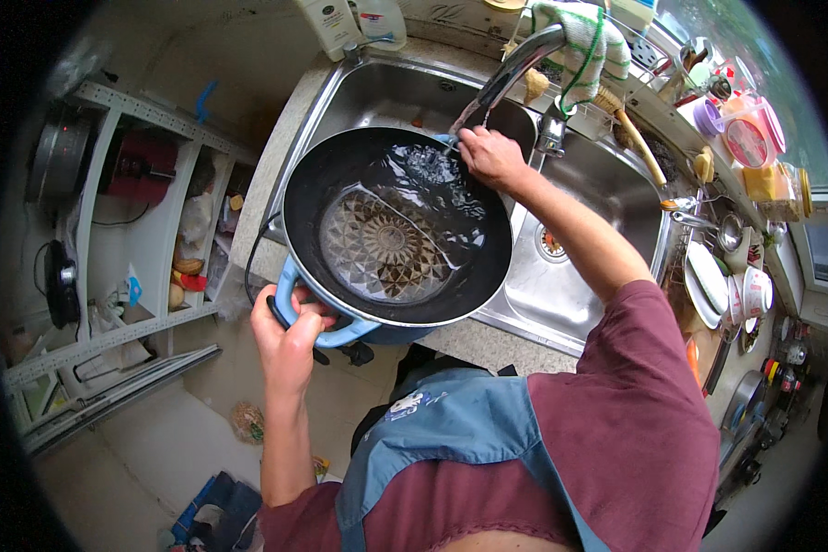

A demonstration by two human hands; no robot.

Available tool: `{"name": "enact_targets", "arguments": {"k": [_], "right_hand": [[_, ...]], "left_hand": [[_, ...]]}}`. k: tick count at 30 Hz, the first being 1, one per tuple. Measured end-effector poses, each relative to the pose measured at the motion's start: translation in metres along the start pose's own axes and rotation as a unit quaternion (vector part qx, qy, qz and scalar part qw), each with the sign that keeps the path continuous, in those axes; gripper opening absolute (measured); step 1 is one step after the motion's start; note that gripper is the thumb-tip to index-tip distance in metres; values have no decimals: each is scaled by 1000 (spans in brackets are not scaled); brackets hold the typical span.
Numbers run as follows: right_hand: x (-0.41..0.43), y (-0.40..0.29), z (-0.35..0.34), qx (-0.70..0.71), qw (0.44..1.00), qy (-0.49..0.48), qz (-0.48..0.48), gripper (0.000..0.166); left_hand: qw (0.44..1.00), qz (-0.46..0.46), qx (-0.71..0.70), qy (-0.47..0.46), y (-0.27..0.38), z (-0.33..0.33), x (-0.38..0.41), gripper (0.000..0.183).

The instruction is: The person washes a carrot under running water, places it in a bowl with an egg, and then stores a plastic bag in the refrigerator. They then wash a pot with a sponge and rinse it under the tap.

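A wide black-lined cooking pot (310,200) with light blue handles is held tilted over the left basin of the steel sink. Clear water (428,165) ripples in its far part, and a patterned round base shows at the bottom. My left hand (290,331) grips the near light blue handle (348,332), with something black beside the fingers. At the far rim, my right hand (490,157) closes around the other handle, which it mostly hides. Just above that hand is the chrome faucet (524,55), its spout end partly blurred against thin water.
The right basin (593,186) has food scraps in its drain strainer (552,243). A green-striped towel (586,58) hangs behind the faucet. Bowls (755,290), a wooden-handled brush (631,134) and jars line the right side. Open shelves (138,228) stand left; a black cord (255,255) hangs beside the pot.
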State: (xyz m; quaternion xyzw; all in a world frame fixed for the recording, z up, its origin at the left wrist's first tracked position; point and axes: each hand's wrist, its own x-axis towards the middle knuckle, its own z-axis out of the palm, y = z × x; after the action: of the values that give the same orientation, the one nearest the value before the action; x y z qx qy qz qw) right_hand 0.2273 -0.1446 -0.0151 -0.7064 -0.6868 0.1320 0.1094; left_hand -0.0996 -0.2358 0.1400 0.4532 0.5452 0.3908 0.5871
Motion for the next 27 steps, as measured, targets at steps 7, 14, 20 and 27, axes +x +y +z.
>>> {"name": "enact_targets", "arguments": {"k": [7,14,20,27], "right_hand": [[-5,46,52,555,801,-47,220,32],[-19,19,11,557,805,139,148,20],[-9,1,-20,492,832,197,165,22],[-12,3,-20,505,828,174,173,26]], "left_hand": [[999,5,19,26,-20,-15,5,14],[997,-3,-69,21,-63,-46,11,16],[986,-38,-155,54,-78,-51,23,16],[991,-60,-111,52,-48,-52,22,16]]}}
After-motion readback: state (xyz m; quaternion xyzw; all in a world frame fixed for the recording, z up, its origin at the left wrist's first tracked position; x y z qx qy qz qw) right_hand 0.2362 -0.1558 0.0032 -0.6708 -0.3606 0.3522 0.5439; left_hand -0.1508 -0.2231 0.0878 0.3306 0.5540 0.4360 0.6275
